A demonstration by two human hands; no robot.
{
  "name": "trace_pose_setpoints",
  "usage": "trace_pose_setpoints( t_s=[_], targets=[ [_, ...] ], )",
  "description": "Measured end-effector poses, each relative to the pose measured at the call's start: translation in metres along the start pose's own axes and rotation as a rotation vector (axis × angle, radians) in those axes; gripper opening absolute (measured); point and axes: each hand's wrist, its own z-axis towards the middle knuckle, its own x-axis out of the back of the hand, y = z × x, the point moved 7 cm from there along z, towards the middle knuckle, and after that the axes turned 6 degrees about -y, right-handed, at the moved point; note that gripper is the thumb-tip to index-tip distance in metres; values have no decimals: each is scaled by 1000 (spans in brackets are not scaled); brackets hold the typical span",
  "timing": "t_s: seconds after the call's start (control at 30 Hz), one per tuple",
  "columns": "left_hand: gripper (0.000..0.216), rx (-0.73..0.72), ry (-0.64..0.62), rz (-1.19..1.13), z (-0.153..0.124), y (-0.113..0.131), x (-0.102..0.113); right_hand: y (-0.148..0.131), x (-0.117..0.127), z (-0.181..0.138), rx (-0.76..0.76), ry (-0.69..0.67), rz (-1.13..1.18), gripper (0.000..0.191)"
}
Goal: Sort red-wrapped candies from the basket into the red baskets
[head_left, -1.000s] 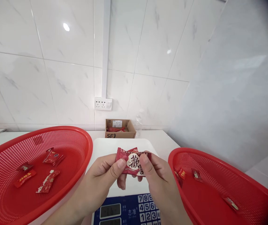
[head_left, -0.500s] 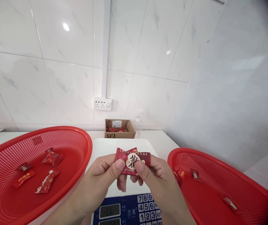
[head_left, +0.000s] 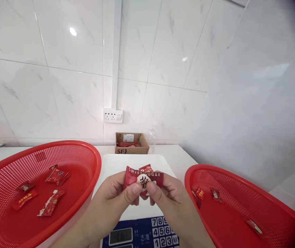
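Pinched from both sides above the near part of the white scale pan [head_left: 160, 162]: a dark red packet [head_left: 144, 176], caught between left hand [head_left: 117, 194] and right hand [head_left: 171, 196], thumbs pressed to the front, fingers folded behind. Stretched lengthwise from the pan's left edge toward its right, nearly level, one end toward each hand. Turned printed face to the camera, lettering upright along the upper edge, dipping slightly at mid-length. Partly covered by the thumbs: the dark character in the pale central round. Hard to make out: the letter before "UGAR."

Just beyond the upper edge, a second red wrapper [head_left: 146, 168], mostly hidden; impossible to tell whether resting on the pan or held. Behind the right forearm, part of the keypad [head_left: 160, 231]. Too faint to read surely, the digits on the display [head_left: 120, 236].

Near the desk's [head_left: 183, 157] far edge, a cardboard box [head_left: 140, 150], contents half hidden by its front wall. Left, cut off by the frame, a red basket [head_left: 98, 159] of wrapped pieces [head_left: 51, 204]; right, fading into dark blur, another basket [head_left: 201, 167] with several more.
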Motion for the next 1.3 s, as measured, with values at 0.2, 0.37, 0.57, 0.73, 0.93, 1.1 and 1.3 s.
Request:
trace_pose_setpoints(
  t_s=[0.2,0.37,0.57,0.73,0.93,1.1,1.3],
  targets=[
    [32,-34,-9,110,2,6,-3,11,16,-6,-91,264,22,30],
    [33,-9,74,191,0,2,5,14,17,-5,-97,237,-96,33],
    [33,-86,207,360,-3,10,13,11,14,-4,-99,236,-100,33],
    [32,-169,260,521,-6,16,16,7,14,-5,-72,266,-145,30],
    [34,-174,313,523,-7,15,21,12,12,-4,-62,208,-148,33],
    [37,-84,308,470,-2,11,24,14,13,-4,-104,238,-137,35],
    [22,-7,154,237,6,2,15,12,24,-6,-125,386,-134,34]
  ],
)
